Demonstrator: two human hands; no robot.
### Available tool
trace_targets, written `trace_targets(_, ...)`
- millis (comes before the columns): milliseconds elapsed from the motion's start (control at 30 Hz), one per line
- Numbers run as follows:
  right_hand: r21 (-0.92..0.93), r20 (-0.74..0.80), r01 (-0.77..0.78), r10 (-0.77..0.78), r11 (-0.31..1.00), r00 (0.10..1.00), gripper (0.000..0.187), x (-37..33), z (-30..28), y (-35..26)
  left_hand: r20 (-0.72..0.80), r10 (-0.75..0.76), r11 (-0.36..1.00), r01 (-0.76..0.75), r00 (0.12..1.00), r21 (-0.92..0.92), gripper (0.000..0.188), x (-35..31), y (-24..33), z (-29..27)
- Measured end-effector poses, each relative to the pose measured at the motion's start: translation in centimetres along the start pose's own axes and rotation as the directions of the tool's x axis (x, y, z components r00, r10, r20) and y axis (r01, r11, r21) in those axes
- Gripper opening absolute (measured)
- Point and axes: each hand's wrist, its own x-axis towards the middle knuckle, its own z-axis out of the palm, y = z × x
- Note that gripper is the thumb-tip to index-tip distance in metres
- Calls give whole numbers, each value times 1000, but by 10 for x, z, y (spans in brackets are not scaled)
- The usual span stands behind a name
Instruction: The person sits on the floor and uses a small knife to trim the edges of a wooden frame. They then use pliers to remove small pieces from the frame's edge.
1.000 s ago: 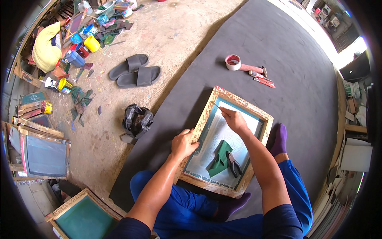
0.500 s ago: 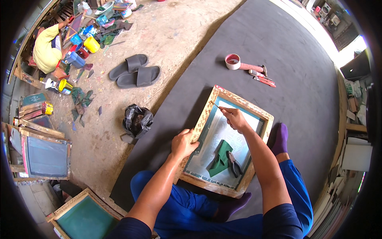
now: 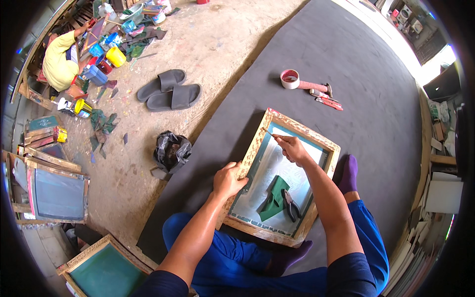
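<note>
A wooden silk-screen frame [image 3: 324,140] with pale mesh lies tilted across my lap on the dark mat. My left hand [image 3: 228,180] is wrapped round its left rail, thumb on top. Closed above the upper part of the mesh, my right hand [image 3: 293,150] holds a thin screwdriver [image 3: 267,131]. The tool's tip is at the inner edge of the left rail, near the upper corner; most of its handle is hidden in my fist. On the mesh rest a green cloth piece [image 3: 275,199] and pliers with dark handles [image 3: 292,205].
Beyond the frame lie a tape roll [image 3: 290,79], a hammer [image 3: 316,86] and a red cutter [image 3: 328,102]. A black bag [image 3: 171,151] and slippers [image 3: 170,90] are on the floor at left. Farther off, a person in yellow [image 3: 59,62] sits among buckets. More screens [image 3: 58,194] stand lower left.
The view has shifted very slightly. Both hands keep their holds, with the screwdriver's tip still by the left rail.
</note>
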Motion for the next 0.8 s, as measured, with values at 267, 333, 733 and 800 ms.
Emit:
trace_targets(267,-220,-91,381,-408,898,909,39,31,-2,48,-3,6,1000,-6,1000,-18,63,2,-1,5)
trace_targets(333,-19,61,-8,9,1000,998,39,4,-5,-12,-2,-16,1000,16,1000,7,63,-3,-3,0)
trace_targets(733,-430,-155,632,-743,644,651,38,45,10,62,45,-22,1000,23,999,-20,63,3,4,-2)
trace_targets(800,-278,-147,422,-473,863,869,37,35,9,42,25,-11,1000,12,1000,-10,63,1,1,-1)
